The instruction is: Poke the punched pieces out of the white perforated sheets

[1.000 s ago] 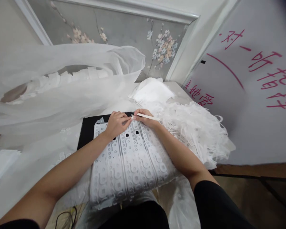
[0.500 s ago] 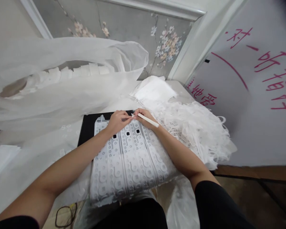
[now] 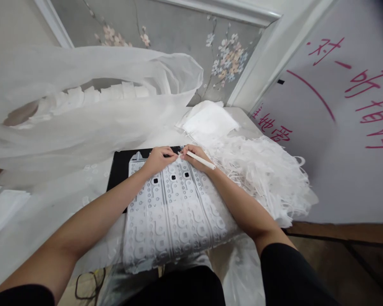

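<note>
My left hand (image 3: 161,160) and right hand (image 3: 195,154) nearly meet at the far edge of a patterned sheet (image 3: 178,212). The fingertips of both close in on a small white piece (image 3: 179,155) between them; my left hand pinches it, but I can't tell how firmly the right one grips it. A white stick (image 3: 204,161) lies across my right hand, held in it and slanting toward my wrist. A black board (image 3: 117,168) shows under the sheet's far left corner. A tangled heap of white strips (image 3: 264,174) sits to the right, with flat white sheets (image 3: 209,120) behind it. At far left is a large open plastic bag (image 3: 121,123) holding white pieces (image 3: 115,92).
</note>
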Available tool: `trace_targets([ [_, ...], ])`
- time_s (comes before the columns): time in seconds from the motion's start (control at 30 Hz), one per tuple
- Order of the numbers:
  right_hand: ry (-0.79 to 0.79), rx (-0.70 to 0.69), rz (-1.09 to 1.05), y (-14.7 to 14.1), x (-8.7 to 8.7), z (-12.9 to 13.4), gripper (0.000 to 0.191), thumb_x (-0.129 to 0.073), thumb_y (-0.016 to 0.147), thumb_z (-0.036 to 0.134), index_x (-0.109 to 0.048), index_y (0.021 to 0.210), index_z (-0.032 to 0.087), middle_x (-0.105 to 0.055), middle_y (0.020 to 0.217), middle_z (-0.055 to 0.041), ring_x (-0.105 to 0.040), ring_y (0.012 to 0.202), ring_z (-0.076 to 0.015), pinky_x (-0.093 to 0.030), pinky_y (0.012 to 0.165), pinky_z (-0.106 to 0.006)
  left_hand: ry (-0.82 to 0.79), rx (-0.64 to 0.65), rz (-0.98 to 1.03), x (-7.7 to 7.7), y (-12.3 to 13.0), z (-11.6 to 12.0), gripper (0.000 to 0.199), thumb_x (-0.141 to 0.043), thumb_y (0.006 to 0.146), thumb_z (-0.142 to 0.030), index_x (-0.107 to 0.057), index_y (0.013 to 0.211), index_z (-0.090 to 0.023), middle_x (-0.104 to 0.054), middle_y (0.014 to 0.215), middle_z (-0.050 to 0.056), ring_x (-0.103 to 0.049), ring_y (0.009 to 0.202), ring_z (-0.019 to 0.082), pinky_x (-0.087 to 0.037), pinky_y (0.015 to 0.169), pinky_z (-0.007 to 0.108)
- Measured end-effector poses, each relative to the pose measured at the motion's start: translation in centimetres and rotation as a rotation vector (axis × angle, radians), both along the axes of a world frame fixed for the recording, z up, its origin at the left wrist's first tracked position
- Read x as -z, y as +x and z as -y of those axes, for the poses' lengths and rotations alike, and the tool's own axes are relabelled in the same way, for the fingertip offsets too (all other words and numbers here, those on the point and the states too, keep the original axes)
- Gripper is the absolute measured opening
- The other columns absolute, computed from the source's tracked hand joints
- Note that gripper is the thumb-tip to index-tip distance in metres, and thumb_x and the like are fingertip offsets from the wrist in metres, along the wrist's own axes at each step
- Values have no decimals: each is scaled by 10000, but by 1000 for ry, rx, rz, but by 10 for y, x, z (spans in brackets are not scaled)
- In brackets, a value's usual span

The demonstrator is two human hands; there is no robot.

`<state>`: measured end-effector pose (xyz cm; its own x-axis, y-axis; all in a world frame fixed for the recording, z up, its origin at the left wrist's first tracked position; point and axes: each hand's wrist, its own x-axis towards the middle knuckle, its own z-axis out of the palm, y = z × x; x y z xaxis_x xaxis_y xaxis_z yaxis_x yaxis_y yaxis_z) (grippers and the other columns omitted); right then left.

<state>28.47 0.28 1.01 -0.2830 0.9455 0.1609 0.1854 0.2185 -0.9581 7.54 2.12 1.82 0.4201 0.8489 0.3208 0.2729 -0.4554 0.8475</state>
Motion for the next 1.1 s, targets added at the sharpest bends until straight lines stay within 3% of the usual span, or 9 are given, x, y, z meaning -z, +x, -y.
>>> trace_targets([
  [0.2,9,21,3,3,4,-4,263,-716,767,378,-524,808,202,-554,779,27,-462,688,-128,-373,657,-254,18,-24,25,0,1,2,172,-692,825,-329,-783,760,-199,-740,801,30,-669,726,174,-500,668,291],
  [0.43,5,15,35,2,2,-2,253,-698,781,397,-532,811,208,-535,748,32,-452,668,-128,-366,635,-254,212,-7,-168,4,3,1,163,-653,850,-281,-808,834,-235,-776,876,22,-713,787,194,-506,780,319],
  [0.77,-47,50,-24,-1,4,-3,281,-745,722,382,-527,784,217,-556,748,31,-478,676,-135,-390,635,-255,168,5,-143,10,1,-3,193,-635,855,-307,-796,778,-232,-775,854,13,-705,762,187,-490,704,287],
  [1.1,-115,52,-125,-5,4,-2,313,-778,682,346,-510,772,211,-636,773,18,-539,683,-134,-418,668,-269,588,-69,-501,11,5,3,328,-528,925,-244,-677,635,-202,-722,716,31,-650,737,188,-406,806,373],
])
